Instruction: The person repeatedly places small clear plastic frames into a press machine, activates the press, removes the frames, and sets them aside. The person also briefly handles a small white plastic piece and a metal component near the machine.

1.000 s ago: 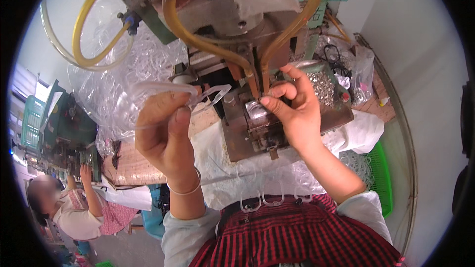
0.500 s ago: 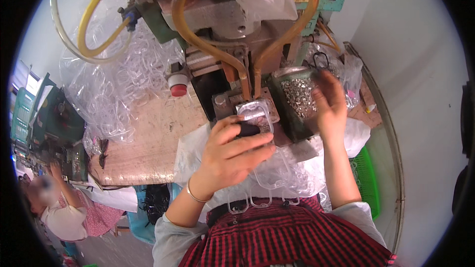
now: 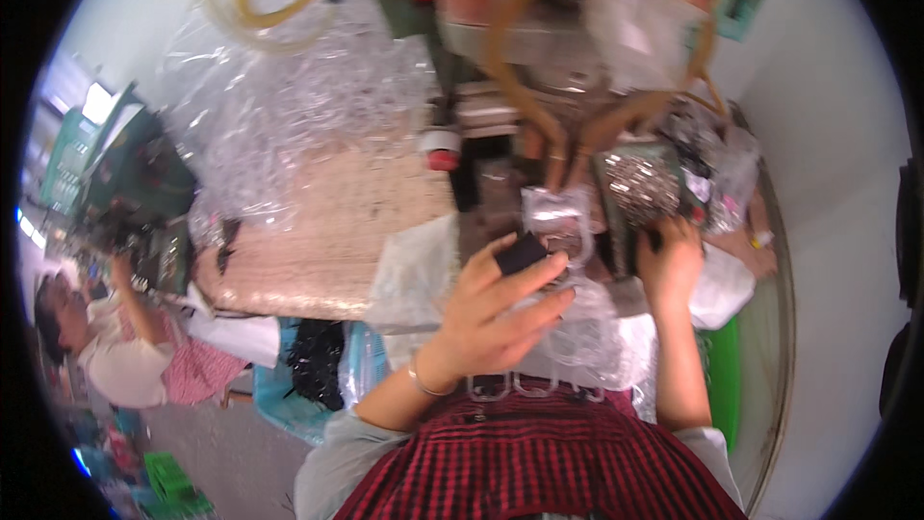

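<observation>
While the clear frame (image 3: 585,231) already lay at the press (image 3: 563,72) beside my left hand (image 3: 496,318), metal pieces (image 3: 643,188) remained in the tray (image 3: 621,239) at my right hand (image 3: 671,265), whether either's fingers gripped anything being unclear.

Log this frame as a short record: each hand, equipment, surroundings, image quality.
Left hand: black finger band; fingertips at clear rounded plastic frame; grip unclear
Right hand: fingers at dark metal tray of small silvery metal pieces; hold hidden
Equipment: amber flexible tubing; round red button
Surroundings: light-blue plastic basket; co-worker in white top, at left
Image quality: blurred
</observation>
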### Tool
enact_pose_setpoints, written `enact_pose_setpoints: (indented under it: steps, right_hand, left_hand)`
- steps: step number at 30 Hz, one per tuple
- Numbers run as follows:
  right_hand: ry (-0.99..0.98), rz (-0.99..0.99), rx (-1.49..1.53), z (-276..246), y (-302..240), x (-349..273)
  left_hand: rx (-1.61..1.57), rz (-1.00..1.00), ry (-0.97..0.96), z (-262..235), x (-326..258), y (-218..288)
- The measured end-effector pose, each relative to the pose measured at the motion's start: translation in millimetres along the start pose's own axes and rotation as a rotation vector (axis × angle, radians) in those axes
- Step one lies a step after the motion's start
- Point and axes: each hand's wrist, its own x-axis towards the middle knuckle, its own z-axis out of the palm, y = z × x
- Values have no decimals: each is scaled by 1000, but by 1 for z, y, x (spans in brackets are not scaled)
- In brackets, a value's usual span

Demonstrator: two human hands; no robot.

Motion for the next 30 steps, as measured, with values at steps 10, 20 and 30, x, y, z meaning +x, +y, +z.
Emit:
enact_pose_setpoints:
  steps: [10, 20, 30]
  right_hand:
    - [87, 3, 263, -15, -16, 14]
    - [80, 256, 300, -31, 16, -15]
    - [-56, -57, 908, -36, -94, 57]
  left_hand:
    - [705, -324, 117, -67, 6, -197]
    - [193, -750, -305, -92, -40, -195]
    - [-156, -1018, -123, -143, -3, -150]
